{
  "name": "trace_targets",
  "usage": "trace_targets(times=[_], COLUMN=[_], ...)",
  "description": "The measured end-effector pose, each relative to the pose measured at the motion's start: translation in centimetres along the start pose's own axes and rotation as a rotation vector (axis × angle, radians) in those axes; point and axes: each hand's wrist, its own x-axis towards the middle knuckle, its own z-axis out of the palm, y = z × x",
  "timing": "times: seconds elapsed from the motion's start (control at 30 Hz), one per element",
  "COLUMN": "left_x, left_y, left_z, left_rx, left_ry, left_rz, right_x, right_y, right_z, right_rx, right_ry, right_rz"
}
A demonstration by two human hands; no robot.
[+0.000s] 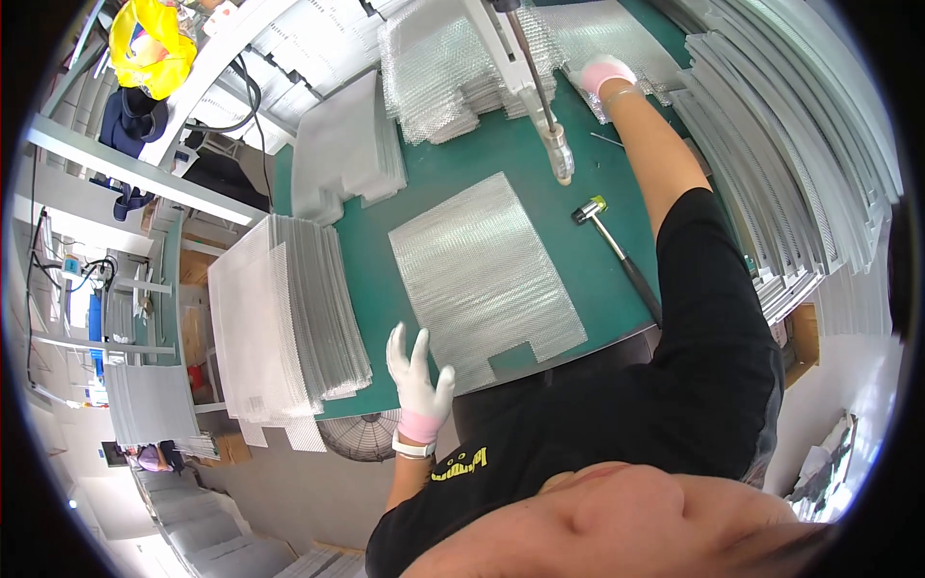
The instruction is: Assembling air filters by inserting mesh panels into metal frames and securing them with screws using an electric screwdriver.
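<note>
Silvery textured sheet, one: flat on my green counter. My left hand: gloved fingers spread, at its near-left edge. My right hand: at far sheets; grip, I cannot tell.

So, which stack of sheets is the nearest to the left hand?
The stack at the near left corner of the green table, beside the left hand; other stacks lie farther back or far right.
</note>
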Motion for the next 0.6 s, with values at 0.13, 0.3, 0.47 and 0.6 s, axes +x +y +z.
trace_targets(times=[0.13, 0.3, 0.47, 0.6], left_x=[-1.6, -2.7, -2.6, -3.3], left_y=[-0.7, -1.0, -0.6, -0.3], left_z=[-0.1, 0.1, -0.1, 0.0], left_rx=[-0.013, -0.038, -0.028, -0.049], left_ry=[0.011, 0.006, 0.001, -0.004], left_rz=[-0.022, -0.056, -0.034, -0.05], right_x=[1.8, 0.2, -1.6, -2.3], right_y=[1.5, 1.0, 0.3, -0.5], right_z=[-3.0, -2.9, -2.7, -2.0], right_rx=[0.091, 0.128, 0.075, 0.101], right_ry=[0.106, 0.222, 0.261, -0.009], right_rz=[-0.059, -0.085, -0.011, 0.026])
